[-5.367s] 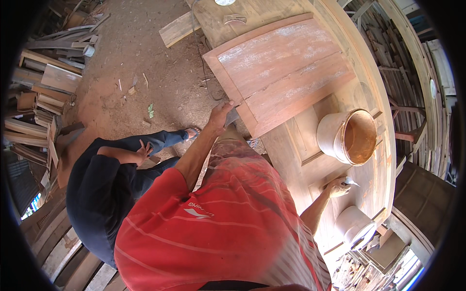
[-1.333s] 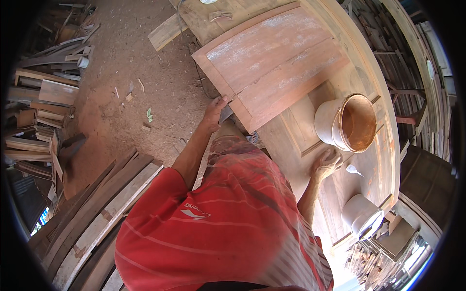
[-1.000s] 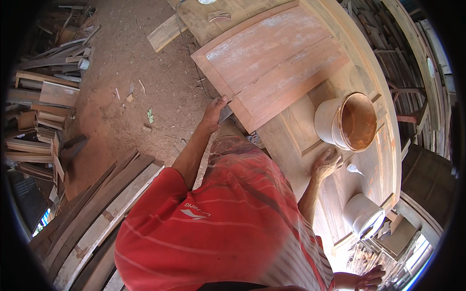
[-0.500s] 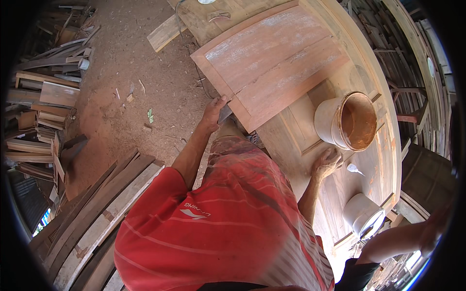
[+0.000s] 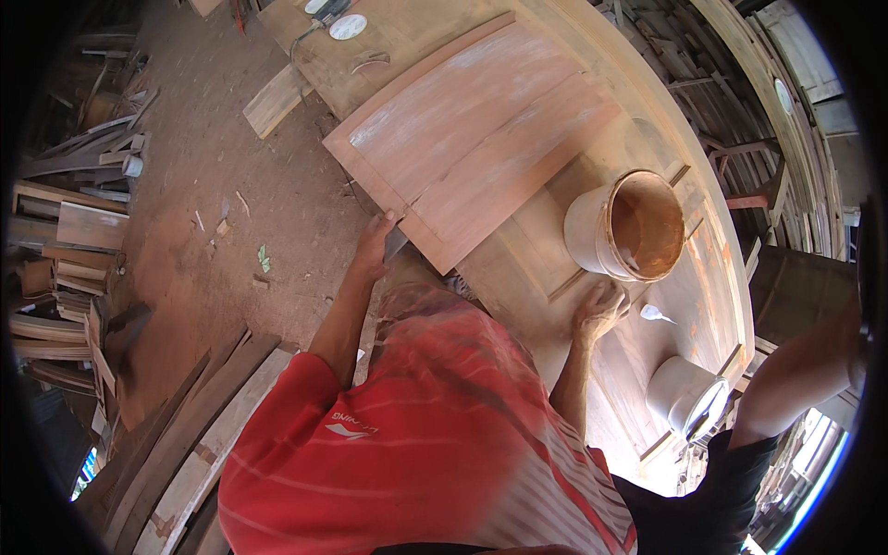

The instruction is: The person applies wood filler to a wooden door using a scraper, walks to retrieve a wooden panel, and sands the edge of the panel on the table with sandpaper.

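Note:
At the near left corner of a reddish-brown wooden panel [image 5: 481, 129], my left hand [image 5: 373, 248] is closed round a flat grey scraper [image 5: 396, 242]. Its fingertips touch or nearly touch the panel's edge. The panel, streaked with whitish patches, lies on top of a larger wooden door [image 5: 546, 245]. My right hand [image 5: 601, 310] is over that door, its fingers curled, just on the near side of a white bucket [image 5: 592, 236] smeared inside with brown paste. Whatever those fingers may hold is hidden. A small white nozzle-tipped bottle [image 5: 654, 314] lies to their right.
A second white bucket [image 5: 671, 393] stands nearer on the door. Another person's bare arm [image 5: 805, 375] enters at the right. Long boards [image 5: 213, 435] lie at the lower left, with stacked wood offcuts [image 5: 79, 277] beyond. A corded tool [image 5: 330, 13] sits at the far end.
The whole view has shifted, so the panel and buckets appear further left. Both hands keep about the same places beside them. The other person's arm and black clothing show more at the right.

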Tool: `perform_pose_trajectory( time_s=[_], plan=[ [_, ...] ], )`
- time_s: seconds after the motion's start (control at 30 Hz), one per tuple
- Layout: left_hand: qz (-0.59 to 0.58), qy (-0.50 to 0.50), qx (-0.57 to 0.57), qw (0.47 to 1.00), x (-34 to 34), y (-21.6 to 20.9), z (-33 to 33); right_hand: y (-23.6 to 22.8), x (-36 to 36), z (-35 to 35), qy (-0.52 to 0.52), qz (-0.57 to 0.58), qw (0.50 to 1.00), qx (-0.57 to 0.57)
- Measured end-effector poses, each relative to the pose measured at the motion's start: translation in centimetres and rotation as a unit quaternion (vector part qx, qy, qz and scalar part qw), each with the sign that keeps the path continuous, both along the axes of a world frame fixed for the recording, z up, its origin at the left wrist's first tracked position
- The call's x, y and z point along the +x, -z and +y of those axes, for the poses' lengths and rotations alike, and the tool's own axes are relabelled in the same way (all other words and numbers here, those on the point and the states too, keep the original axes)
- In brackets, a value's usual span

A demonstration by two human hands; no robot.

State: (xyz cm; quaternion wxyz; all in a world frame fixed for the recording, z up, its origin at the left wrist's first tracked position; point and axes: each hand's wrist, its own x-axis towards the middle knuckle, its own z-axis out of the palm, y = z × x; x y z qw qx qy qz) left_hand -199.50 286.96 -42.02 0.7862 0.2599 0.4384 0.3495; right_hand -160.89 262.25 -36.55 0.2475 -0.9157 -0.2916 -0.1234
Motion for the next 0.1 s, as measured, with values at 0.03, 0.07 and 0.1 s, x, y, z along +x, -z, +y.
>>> perform_pose_trajectory(
  time_s=[0.03, 0.07, 0.1],
  plan=[
    [0.0, 0.001, 0.0, 1.0, -0.04, 0.09, -0.19, -0.05, -0.11, -0.07, 0.003, 0.007, 1.0, -0.002],
    [0.005, -0.009, 0.002, 1.0, -0.06, 0.19, -0.37, -0.14, -0.18, -0.15, 0.002, 0.016, 1.0, -0.004],
    [0.01, -0.019, 0.004, 1.0, 0.01, 0.14, -0.52, -0.2, -0.19, -0.28, 0.002, 0.026, 1.0, -0.006]
  ],
)
